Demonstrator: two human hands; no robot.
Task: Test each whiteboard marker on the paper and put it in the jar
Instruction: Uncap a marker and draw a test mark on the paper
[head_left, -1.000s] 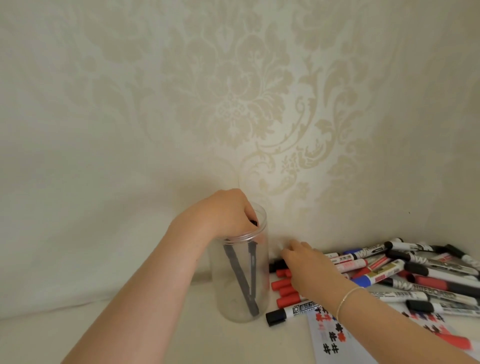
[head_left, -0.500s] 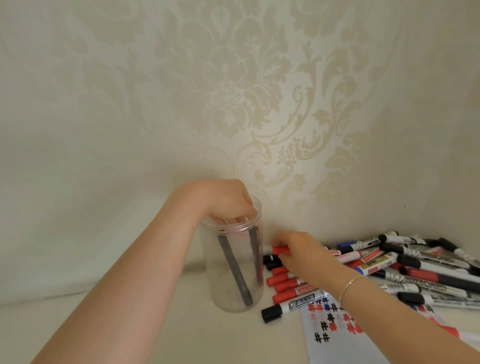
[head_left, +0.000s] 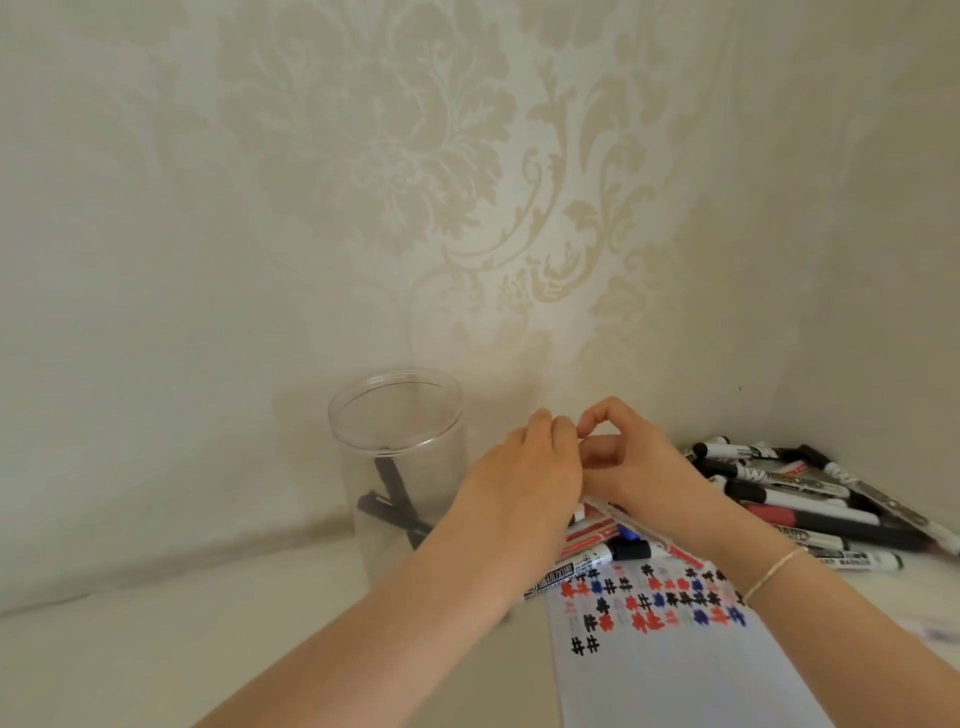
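Note:
A clear plastic jar (head_left: 363, 540) stands by the wall with two black markers (head_left: 393, 491) crossed inside it. Just right of the jar my left hand (head_left: 522, 470) and my right hand (head_left: 641, 470) meet, fingers curled toward each other above the marker pile. They hold a red marker (head_left: 581, 512) between them; almost all of it is hidden by the hands. The white paper (head_left: 685, 670) lies below my right forearm, covered with black, red and blue hash marks.
A heap of several whiteboard markers (head_left: 810, 501) fills the right corner against the wall. A black-capped marker (head_left: 592, 564) and red ones lie between jar and paper. The patterned wall stands close behind; bare tabletop (head_left: 156, 649) stretches to the left.
My left hand has come out of the jar and moved right to join my right hand. My right hand has lifted the red marker off the pile.

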